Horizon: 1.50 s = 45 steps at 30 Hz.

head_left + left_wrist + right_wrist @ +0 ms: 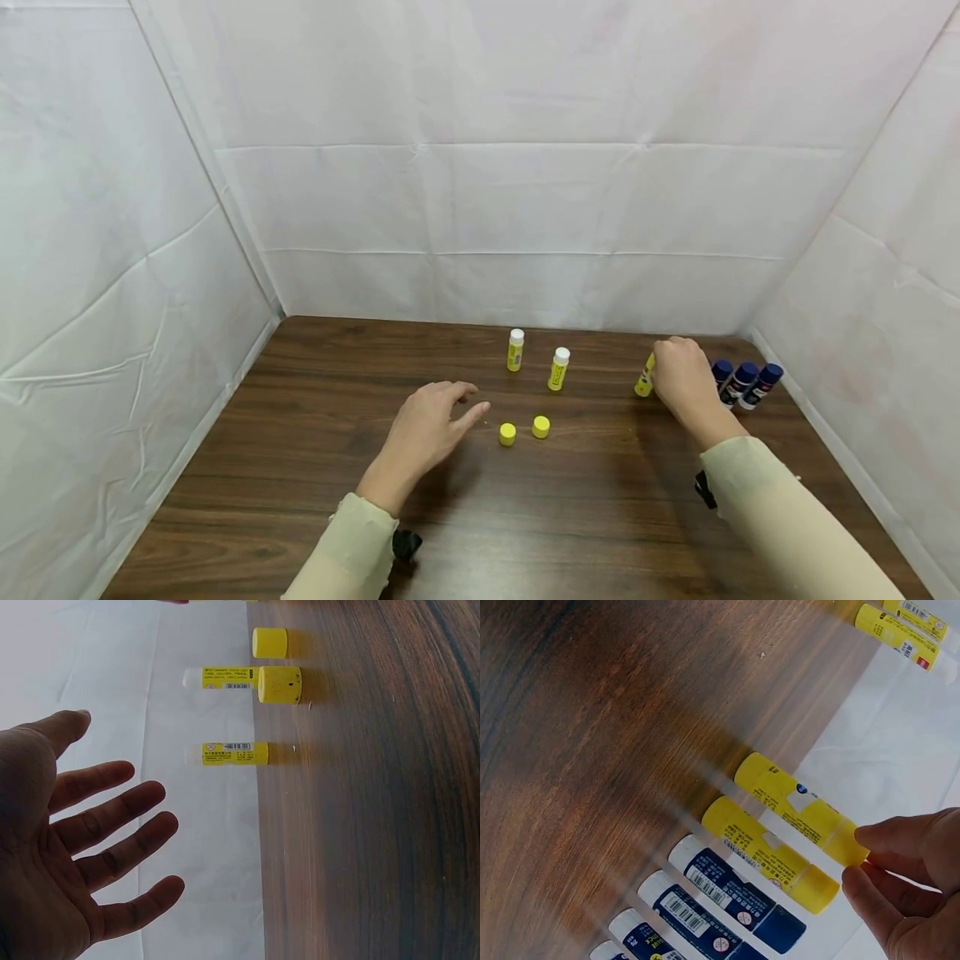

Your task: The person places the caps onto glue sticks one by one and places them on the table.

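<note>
At the right, my right hand [682, 379] pinches the capped top of an upright yellow glue stick [799, 810] between thumb and fingertips. Beside it stands a second capped yellow glue stick [769, 855], then a row of several blue-capped glue sticks [735, 881]. My left hand [427, 425] hovers over the table's middle with fingers spread and nothing in them. Just right of it are two loose yellow caps, one nearer [507, 435] and one beyond [541, 427]. Behind the caps stand two uncapped yellow glue sticks with white tops, the left one [515, 352] and the right one [558, 371].
All of this stands on a dark wood-grain table [300, 475]. White cloth walls rise behind it [525, 200] and along both sides. The blue-capped row is close to the right wall [885, 333].
</note>
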### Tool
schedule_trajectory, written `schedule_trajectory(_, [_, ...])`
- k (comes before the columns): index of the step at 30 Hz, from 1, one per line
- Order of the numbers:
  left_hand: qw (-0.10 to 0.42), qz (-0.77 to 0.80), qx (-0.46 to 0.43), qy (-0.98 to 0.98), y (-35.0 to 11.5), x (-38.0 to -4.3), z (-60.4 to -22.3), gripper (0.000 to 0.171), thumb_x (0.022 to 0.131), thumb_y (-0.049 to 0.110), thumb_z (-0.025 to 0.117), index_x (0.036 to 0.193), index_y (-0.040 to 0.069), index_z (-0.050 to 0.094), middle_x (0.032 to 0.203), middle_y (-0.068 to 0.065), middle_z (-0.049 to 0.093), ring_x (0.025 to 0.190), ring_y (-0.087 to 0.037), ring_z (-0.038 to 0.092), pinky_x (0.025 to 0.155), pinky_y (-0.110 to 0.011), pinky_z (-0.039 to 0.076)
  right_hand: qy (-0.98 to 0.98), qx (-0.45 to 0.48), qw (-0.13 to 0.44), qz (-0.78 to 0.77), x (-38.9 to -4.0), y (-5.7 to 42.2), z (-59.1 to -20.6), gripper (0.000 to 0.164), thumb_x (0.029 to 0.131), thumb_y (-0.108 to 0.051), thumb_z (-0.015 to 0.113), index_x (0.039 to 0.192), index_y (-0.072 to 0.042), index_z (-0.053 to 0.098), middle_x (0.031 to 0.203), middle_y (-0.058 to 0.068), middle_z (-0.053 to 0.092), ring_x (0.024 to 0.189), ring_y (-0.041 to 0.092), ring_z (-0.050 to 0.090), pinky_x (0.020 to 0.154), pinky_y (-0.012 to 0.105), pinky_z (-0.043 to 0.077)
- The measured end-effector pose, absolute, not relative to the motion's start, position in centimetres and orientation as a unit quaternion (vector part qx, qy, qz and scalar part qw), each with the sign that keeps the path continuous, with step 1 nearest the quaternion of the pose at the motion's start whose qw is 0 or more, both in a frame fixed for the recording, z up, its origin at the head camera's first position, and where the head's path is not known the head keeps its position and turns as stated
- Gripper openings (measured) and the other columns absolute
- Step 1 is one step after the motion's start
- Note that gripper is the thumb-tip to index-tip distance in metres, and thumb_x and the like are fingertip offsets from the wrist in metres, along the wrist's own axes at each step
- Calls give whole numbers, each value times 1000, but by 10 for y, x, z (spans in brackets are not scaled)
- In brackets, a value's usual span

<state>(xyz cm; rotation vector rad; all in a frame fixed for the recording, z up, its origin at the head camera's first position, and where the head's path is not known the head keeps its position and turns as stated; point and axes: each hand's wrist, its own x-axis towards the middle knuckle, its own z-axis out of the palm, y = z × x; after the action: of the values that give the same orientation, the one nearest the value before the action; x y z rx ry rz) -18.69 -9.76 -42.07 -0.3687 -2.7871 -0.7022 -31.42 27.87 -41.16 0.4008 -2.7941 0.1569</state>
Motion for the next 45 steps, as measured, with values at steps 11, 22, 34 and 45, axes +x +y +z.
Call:
schedule_trajectory(11, [85,-285,-115,-948,-93,-193,-422,44,101,48,60,130,17,69,117,-4,73,102,-24,69,83,-42,57,-972,134,171,85,-295,277,-415,25,86,5,59,108,10,71,96,26,67,95,47,62,80,58,52])
schedule_trajectory(22, [64,-291,-87,-951,-87,-211,-434,48,101,49,60,135,15,66,122,-8,69,103,-26,67,85,-44,57,-967,140,191,90,-263,255,-423,29,83,-7,79,109,4,73,106,25,71,98,45,67,86,58,54])
schedule_trajectory(34, [29,-348,-67,-935,-73,-237,-454,55,101,50,60,145,18,56,142,-6,61,126,-28,60,102,-49,50,-967,150,172,111,-233,224,-427,34,84,-11,81,113,3,72,109,21,71,103,40,66,89,53,55])
schedule_trajectory(45, [25,-457,7,-889,-59,-259,-457,59,100,43,64,151,19,47,148,-9,55,129,-28,58,102,-51,51,-970,157,138,124,-220,199,-433,36,86,-16,81,118,-2,72,116,16,70,108,35,67,90,51,56])
